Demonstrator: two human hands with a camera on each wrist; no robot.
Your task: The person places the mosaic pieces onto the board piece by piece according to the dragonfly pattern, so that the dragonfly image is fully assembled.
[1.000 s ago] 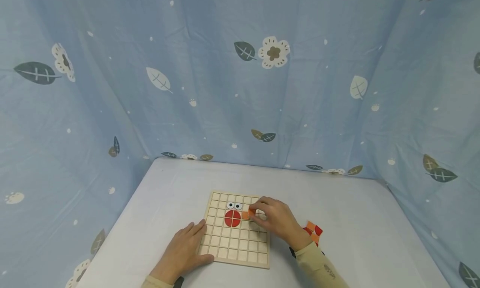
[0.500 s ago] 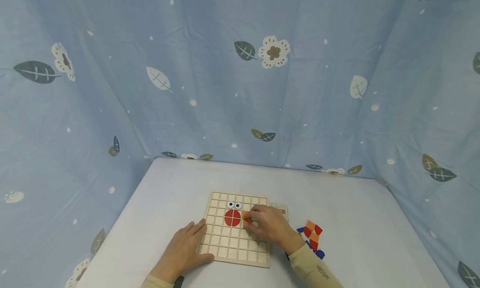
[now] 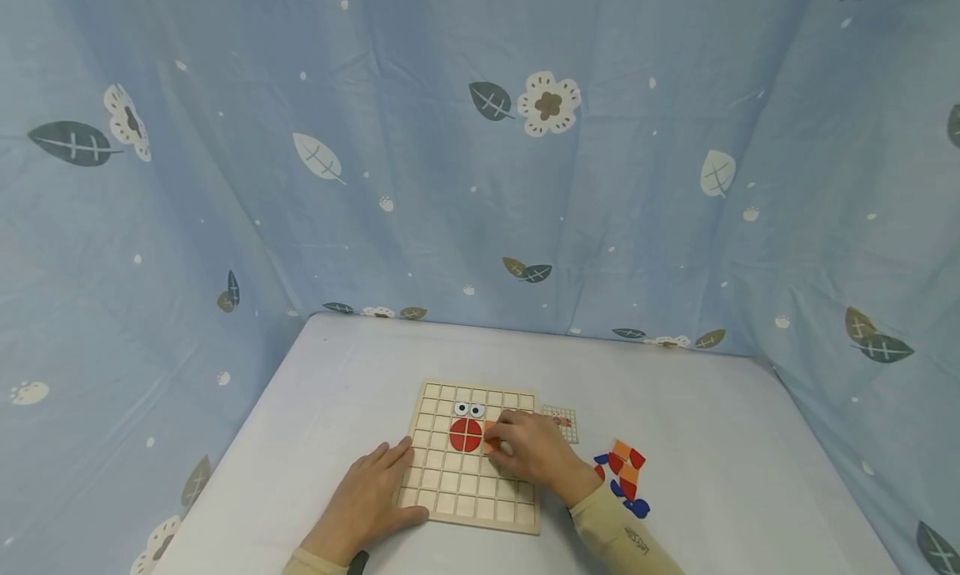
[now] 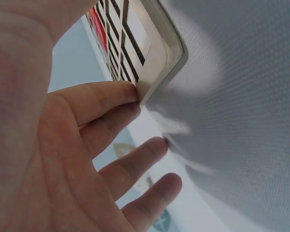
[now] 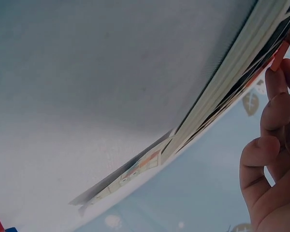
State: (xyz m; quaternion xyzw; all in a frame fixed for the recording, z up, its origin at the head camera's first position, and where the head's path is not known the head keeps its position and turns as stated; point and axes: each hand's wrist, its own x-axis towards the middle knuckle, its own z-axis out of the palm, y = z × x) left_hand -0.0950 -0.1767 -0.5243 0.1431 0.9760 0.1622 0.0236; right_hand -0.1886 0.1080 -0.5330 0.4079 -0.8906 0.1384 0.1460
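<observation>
A wooden grid board (image 3: 450,492) lies on the table, with two googly-eye tiles (image 3: 468,409) and a red circle (image 3: 465,435) set in its cells. My right hand (image 3: 501,443) pinches an orange tile (image 3: 491,436) just right of the red circle, down on the board; the right wrist view shows the orange tile (image 5: 280,56) at my fingertips (image 5: 275,82) against the board's edge (image 5: 222,82). My left hand (image 3: 371,496) rests flat with straight fingers on the board's left front corner (image 4: 159,67).
A small pattern card (image 3: 561,422) lies just right of the board. A heap of loose orange, red and blue tiles (image 3: 624,473) sits further right. Blue flowered cloth (image 3: 480,158) walls in the white table (image 3: 315,392) on three sides.
My right hand has carried the orange tile down and left, from above the board's right side to the cell beside the red circle. The pattern card and more loose tiles are now uncovered. Left hand unmoved.
</observation>
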